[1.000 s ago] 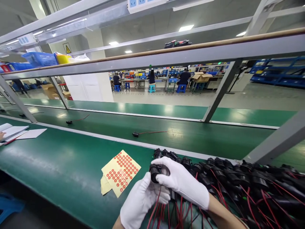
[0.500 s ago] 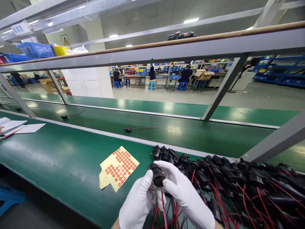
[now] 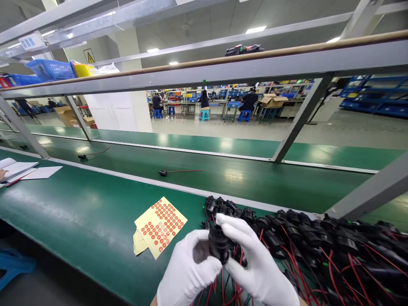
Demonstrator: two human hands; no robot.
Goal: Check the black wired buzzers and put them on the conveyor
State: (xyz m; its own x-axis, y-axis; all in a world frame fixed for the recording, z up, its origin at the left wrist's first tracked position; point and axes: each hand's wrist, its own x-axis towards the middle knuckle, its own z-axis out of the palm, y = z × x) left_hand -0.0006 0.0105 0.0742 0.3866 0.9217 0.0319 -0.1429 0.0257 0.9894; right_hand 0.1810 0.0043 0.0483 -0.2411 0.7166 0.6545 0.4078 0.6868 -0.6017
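- As I watch remotely, left hand (image 3: 186, 270) and right hand (image 3: 261, 270) close their grip around one black part (image 3: 218, 244) above the counter (image 3: 79, 208).
- Sticker sheet (image 3: 161, 225): partly used.
- Piled parts (image 3: 346, 240): finished or not, unclear.

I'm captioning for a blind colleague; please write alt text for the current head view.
A white-gloved left hand and right hand hold a black part over a green workbench. Right of them lies a pile of red-wired black parts; left, a yellowish sheet of red stickers.
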